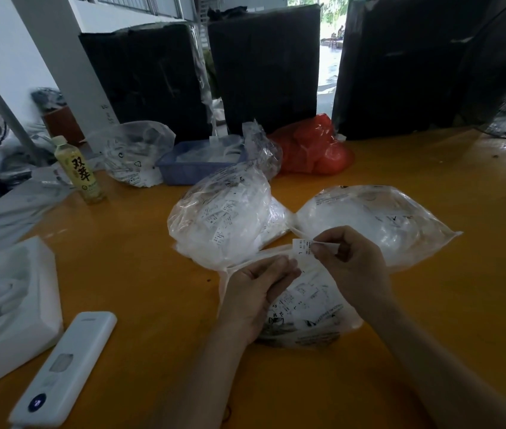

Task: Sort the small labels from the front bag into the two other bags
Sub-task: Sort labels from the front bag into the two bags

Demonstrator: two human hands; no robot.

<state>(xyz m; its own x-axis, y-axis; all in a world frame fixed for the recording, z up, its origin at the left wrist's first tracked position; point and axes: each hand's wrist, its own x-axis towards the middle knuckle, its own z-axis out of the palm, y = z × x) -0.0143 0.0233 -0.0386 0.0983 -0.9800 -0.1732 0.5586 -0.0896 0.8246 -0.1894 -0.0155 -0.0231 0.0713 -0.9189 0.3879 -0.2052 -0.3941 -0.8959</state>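
Label [301, 250] pinched in right hand [350, 261]; left hand [258, 289] fingers loosely curled beneath. Advise: read size mark, then drop into matching bag [378, 224].

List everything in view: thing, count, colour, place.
front bag: 1, clear, under the hands
left bag: 1, clear, behind left hand
right bag: 1, clear, behind right hand
label: 1, white, pinched by right hand
bottle: 1, yellow, far left
tray: 1, blue, far centre
red bag: 1, far centre
remote: 1, white, near left
foam: 1, white, left edge
table: 1, orange
left hand: on front bag
right hand: holds label
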